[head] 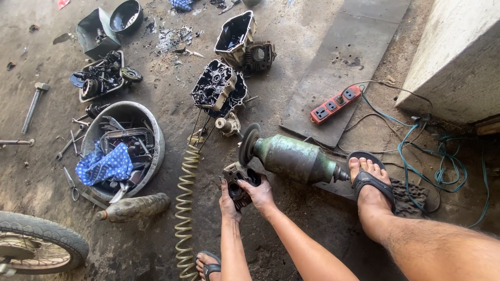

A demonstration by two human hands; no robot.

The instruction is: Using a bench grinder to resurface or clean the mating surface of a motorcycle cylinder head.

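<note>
I observe both hands at lower centre of the frame, closed together around one small dark engine part (240, 183). The left hand (227, 204) grips its lower left side with fingers wrapped; the right hand (259, 193) clasps its upper right side, thumb over the top. Neither hand is spread; both are holding. The part sits directly below and just beside the grinding wheel (248, 144), which is mounted on the left end of a green bench grinder (294, 157) lying on the concrete floor (156, 229). The grinder's long axis runs from centre toward the right of the frame, slightly downward, so the wheel faces the hands edge-on from above. I judge the right hand the nearer of the two to the wheel; whether part and wheel touch I cannot tell. A sandalled foot (369, 179) rests by the grinder's right end. To the left stand a metal basin (123, 151) of tools with a blue cloth, a coiled yellow air hose (185, 208) and a plastic bottle (134, 207). Engine casings (219, 88) lie at upper centre; a red power strip (336, 104) at upper right.
</note>
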